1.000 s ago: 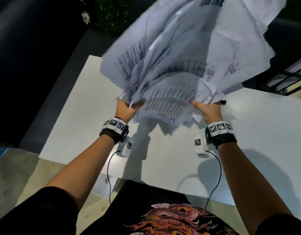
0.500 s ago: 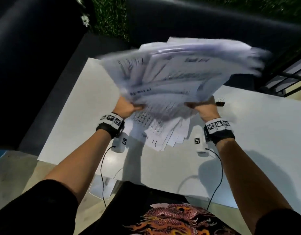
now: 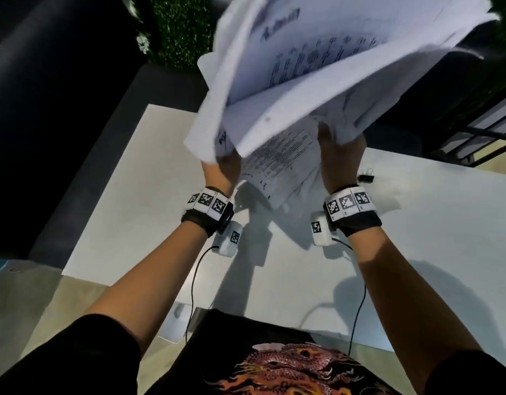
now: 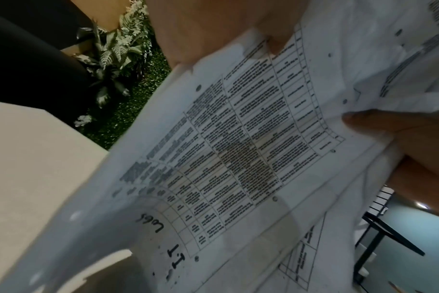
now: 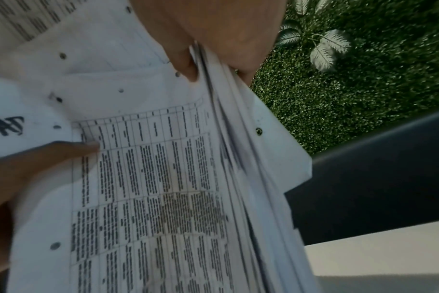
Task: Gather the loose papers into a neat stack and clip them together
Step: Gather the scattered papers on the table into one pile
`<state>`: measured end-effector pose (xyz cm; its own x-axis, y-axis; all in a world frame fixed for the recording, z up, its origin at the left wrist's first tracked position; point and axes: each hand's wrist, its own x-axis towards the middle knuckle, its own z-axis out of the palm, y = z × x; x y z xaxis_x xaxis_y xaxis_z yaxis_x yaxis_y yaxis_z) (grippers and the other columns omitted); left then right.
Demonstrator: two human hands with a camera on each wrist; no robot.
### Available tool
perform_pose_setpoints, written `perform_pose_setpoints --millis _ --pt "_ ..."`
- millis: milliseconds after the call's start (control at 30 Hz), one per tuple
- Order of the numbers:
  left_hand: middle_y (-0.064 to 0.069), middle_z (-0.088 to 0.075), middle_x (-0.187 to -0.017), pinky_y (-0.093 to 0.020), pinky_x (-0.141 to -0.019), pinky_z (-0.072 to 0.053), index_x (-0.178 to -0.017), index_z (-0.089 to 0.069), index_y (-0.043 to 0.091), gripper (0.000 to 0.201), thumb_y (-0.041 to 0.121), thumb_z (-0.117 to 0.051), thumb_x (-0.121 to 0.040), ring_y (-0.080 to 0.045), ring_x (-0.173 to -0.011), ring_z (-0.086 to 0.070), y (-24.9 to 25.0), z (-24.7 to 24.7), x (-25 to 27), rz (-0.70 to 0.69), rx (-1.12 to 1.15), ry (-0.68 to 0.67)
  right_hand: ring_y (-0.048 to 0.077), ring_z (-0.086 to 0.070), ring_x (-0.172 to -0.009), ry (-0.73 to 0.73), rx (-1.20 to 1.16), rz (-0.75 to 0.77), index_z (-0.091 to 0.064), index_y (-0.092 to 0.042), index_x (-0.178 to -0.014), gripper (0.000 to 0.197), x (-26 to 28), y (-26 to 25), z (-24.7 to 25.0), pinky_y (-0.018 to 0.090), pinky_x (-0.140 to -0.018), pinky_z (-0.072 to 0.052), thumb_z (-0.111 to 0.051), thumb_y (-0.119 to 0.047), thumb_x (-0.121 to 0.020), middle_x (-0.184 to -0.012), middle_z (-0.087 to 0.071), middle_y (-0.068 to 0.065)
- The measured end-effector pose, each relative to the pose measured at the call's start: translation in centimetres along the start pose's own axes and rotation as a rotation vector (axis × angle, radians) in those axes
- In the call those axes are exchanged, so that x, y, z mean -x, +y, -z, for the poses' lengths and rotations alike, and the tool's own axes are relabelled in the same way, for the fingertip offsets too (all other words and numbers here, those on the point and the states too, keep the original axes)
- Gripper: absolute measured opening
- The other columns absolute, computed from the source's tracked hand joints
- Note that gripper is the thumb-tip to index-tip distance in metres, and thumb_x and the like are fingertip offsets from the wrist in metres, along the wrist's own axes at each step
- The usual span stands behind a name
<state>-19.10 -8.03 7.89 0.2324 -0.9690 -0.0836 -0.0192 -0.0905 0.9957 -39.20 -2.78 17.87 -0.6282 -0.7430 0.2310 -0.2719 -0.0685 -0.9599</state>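
Note:
A thick, uneven bundle of printed papers (image 3: 317, 81) is held up in the air above the white table (image 3: 417, 238). My left hand (image 3: 220, 169) grips its lower left edge and my right hand (image 3: 340, 155) grips its lower right edge. The sheets fan out and bend upward, blurred. In the left wrist view a sheet with a printed table (image 4: 238, 148) curves across the frame, my thumb pressed on it near the top. In the right wrist view my thumb and fingers pinch the papers (image 5: 163, 188) at their edge. A black binder clip (image 3: 365, 176) lies on the table just right of my right wrist.
A dark sofa or bench (image 3: 60, 109) runs along the table's left and far sides. Green foliage wall (image 5: 364, 79) stands behind it. A metal-framed rack (image 3: 474, 132) is at the far right. Wrist camera cables (image 3: 193, 280) hang over the table's near edge.
The bundle, held low and flat half a second ago, has swung up again and its sheets fan upward. Both hands have risen slightly and keep their grip.

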Motion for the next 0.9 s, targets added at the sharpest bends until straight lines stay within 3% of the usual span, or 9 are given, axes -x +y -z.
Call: perform_pose_setpoints --millis 100,200,333,400,500,567,700,767,900 --pt "0.000 -0.069 -0.097 -0.021 -0.080 -0.056 -0.102 -0.063 0.011 0.017 0.001 -0.063 -0.088 0.003 -0.085 -0.065 4.9 -0.4 2.2 -0.071 0.089 -0.038 0.011 -0.063 -0.094 -0.080 -0.052 -0.190 -0.059 -0.008 -0.104 0.024 -0.1 0.5 0.2 0.008 -0.075 -0.048 -0.071 -0.015 -0.085 -0.106 -0.065 0.004" --pt "-0.002 -0.070 -0.100 -0.021 -0.080 -0.055 -0.097 -0.069 0.013 0.014 0.009 -0.071 -0.083 0.002 -0.087 -0.067 6.8 -0.3 3.2 -0.158 0.085 -0.029 0.023 -0.064 -0.092 -0.048 -0.019 -0.221 -0.057 0.006 -0.108 0.044 0.7 0.3 0.2 0.023 -0.066 -0.049 -0.075 -0.024 -0.081 -0.101 -0.066 0.018" --pt "-0.010 -0.069 -0.105 -0.031 -0.083 -0.057 -0.101 -0.068 0.006 0.019 0.004 -0.070 -0.083 -0.013 -0.092 -0.067 7.4 0.0 3.8 -0.189 0.139 -0.013 -0.015 -0.061 -0.077 -0.083 -0.102 -0.265 -0.064 -0.011 -0.095 0.024 1.2 0.3 0.9 0.003 -0.069 -0.044 -0.078 -0.021 -0.078 -0.092 -0.064 -0.003" --pt "-0.010 -0.069 -0.104 -0.031 -0.084 -0.058 -0.102 -0.066 -0.002 0.024 0.002 -0.073 -0.080 -0.012 -0.092 -0.068 6.9 0.9 3.7 -0.154 0.112 -0.070 -0.017 -0.057 -0.087 -0.123 0.011 -0.277 -0.059 -0.006 -0.110 0.040 1.7 0.6 2.0 -0.004 -0.075 -0.037 -0.077 -0.025 -0.079 -0.106 -0.061 -0.004" --pt "-0.012 -0.071 -0.102 -0.037 -0.083 -0.059 -0.104 -0.063 -0.006 0.054 0.026 -0.086 -0.067 -0.015 -0.092 -0.071 4.7 2.8 3.7 -0.001 -0.003 -0.179 -0.003 -0.066 -0.096 -0.278 0.068 -0.265 -0.061 -0.006 -0.109 0.050 2.5 3.8 3.3 0.012 -0.089 -0.049 -0.084 -0.026 -0.070 -0.098 -0.070 -0.014" --pt "-0.022 -0.071 -0.100 -0.039 -0.087 -0.057 -0.095 -0.065 -0.007 0.071 0.050 -0.083 -0.059 -0.023 -0.083 -0.072 3.5 3.4 3.7 0.096 -0.185 -0.247 0.011 -0.064 -0.100 -0.335 0.148 -0.324 -0.058 -0.003 -0.114 0.071 3.1 5.1 3.0 0.026 -0.100 -0.048 -0.087 -0.041 -0.062 -0.104 -0.067 -0.002" --pt "-0.012 -0.068 -0.090 -0.030 -0.075 -0.055 -0.078 -0.063 0.003 0.059 0.054 -0.084 -0.057 -0.017 -0.073 -0.066 3.7 4.1 2.5 0.051 -0.248 -0.328 0.004 -0.055 -0.108 -0.422 0.172 -0.166 -0.049 0.001 -0.128 0.073 2.1 5.3 2.7 0.002 -0.097 -0.037 -0.085 -0.017 -0.068 -0.122 -0.058 0.002" --pt "-0.010 -0.068 -0.091 -0.029 -0.077 -0.058 -0.088 -0.064 0.001 0.042 0.027 -0.088 -0.064 -0.013 -0.075 -0.067 3.6 5.0 1.8 0.049 -0.238 -0.382 0.011 -0.057 -0.114 -0.463 0.141 -0.198 -0.050 -0.002 -0.128 0.075 1.5 5.6 3.2 0.011 -0.100 -0.042 -0.087 -0.015 -0.064 -0.125 -0.060 0.006" --pt "-0.005 -0.064 -0.110 -0.035 -0.095 -0.051 -0.108 -0.060 0.011 0.040 0.000 -0.078 -0.073 0.000 -0.096 -0.065 2.5 4.3 2.4 -0.010 -0.223 -0.381 0.030 -0.060 -0.110 -0.576 0.450 -0.442 -0.060 -0.016 -0.092 0.027 2.3 6.2 1.4 0.044 -0.103 -0.046 -0.077 -0.030 -0.078 -0.105 -0.064 0.007"
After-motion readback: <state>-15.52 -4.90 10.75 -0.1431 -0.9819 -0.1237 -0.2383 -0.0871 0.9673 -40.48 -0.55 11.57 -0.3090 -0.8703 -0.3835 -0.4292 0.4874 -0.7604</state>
